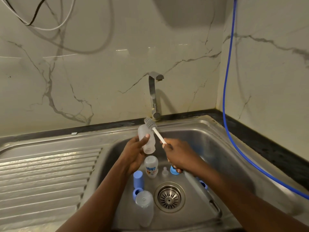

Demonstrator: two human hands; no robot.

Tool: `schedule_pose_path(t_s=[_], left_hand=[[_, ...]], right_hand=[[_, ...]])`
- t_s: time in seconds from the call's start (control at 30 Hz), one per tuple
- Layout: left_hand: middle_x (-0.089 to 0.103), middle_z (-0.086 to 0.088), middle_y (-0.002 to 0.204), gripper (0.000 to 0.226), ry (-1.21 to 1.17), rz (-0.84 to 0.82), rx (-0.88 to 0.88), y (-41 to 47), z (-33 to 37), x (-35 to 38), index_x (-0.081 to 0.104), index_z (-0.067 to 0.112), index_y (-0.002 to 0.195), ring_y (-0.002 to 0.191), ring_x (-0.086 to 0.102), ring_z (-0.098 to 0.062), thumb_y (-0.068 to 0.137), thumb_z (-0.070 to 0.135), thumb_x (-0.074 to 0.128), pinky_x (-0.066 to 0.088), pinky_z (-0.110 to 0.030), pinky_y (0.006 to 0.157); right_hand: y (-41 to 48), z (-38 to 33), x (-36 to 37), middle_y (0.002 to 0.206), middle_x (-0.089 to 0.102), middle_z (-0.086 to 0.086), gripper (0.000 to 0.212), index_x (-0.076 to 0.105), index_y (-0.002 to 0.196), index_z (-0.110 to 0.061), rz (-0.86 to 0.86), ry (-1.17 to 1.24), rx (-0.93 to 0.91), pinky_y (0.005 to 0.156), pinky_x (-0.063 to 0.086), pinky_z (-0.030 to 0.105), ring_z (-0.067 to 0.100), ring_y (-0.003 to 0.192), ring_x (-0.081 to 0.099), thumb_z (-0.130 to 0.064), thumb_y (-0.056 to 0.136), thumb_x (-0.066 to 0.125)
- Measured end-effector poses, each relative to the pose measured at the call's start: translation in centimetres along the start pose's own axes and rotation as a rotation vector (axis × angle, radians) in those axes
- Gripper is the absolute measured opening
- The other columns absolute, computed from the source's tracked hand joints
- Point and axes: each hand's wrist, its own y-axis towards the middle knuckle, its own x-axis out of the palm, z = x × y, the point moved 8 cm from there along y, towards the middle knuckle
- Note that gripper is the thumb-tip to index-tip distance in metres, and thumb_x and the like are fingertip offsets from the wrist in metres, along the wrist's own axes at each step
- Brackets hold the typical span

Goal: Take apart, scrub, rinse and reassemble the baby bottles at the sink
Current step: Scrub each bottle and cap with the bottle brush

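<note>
At frame centre, your left hand [136, 152] is clamping the frosted bottle [147, 139] around its body; your right hand [177, 154] is gripping the brush [151, 124] by its handle, head outside against the bottle. It is probably light and slippery wet. The sink [217, 148] is holding another bottle [151, 166], a nipple [165, 171] and blue caps [138, 180].

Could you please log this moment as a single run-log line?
left hand: holds clear bottle | right hand: holds brush outside bottle | tap: no water visible
</note>
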Motion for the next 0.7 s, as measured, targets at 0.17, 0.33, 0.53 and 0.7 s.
schedule_pose_path(t_s=[0.17, 0.33, 0.53, 0.7], left_hand=[[0.057, -0.022, 0.131, 0.051, -0.225, 0.176, 0.094, 0.6, 1.6, -4.3, 0.040, 0.001, 0.142, 0.110, 0.061, -0.030, 0.096, 0.013, 0.058, 0.054, -0.034, 0.075], [0.052, -0.023, 0.137, 0.048, -0.327, 0.138, 0.092, 0.2, 2.0, -3.8, 0.038, 0.002, 0.145, 0.114, 0.058, -0.032, 0.100, 0.013, 0.052, 0.053, -0.037, 0.078], [0.052, -0.030, 0.137, 0.049, -0.306, -0.141, 0.030, -1.2, 2.0, 1.0, 0.042, 0.007, 0.142, 0.119, 0.059, -0.041, 0.095, 0.014, 0.054, 0.047, -0.048, 0.103], [0.055, -0.025, 0.136, 0.068, -0.163, -0.165, -0.110, -1.4, -0.1, 2.0, 0.041, 0.005, 0.143, 0.122, 0.057, -0.034, 0.083, 0.028, 0.065, 0.043, -0.047, 0.108]], right_hand=[[-1.2, -0.8, 2.3, 0.065, 0.053, -0.001, 0.025, 0.059, 0.104, -0.014, -0.119, -0.118, -0.073, 0.032, 0.041, 0.022, 0.011, 0.038, 0.048, -0.022, 0.101, 0.036], [-1.1, -1.5, 2.4, 0.064, 0.053, 0.000, 0.023, 0.059, 0.099, -0.014, -0.094, -0.116, -0.091, 0.030, 0.036, 0.020, 0.011, 0.033, 0.044, -0.022, 0.099, 0.037], [0.2, -0.3, -0.7, 0.067, 0.054, 0.001, 0.025, 0.057, 0.115, -0.021, 0.045, -0.029, -0.013, 0.034, 0.038, 0.020, 0.011, 0.033, 0.048, -0.026, 0.102, 0.037], [0.1, 0.5, -1.3, 0.069, 0.056, 0.003, 0.026, 0.057, 0.120, -0.028, 0.032, 0.069, 0.015, 0.037, 0.042, 0.022, 0.011, 0.041, 0.047, -0.027, 0.102, 0.037]])
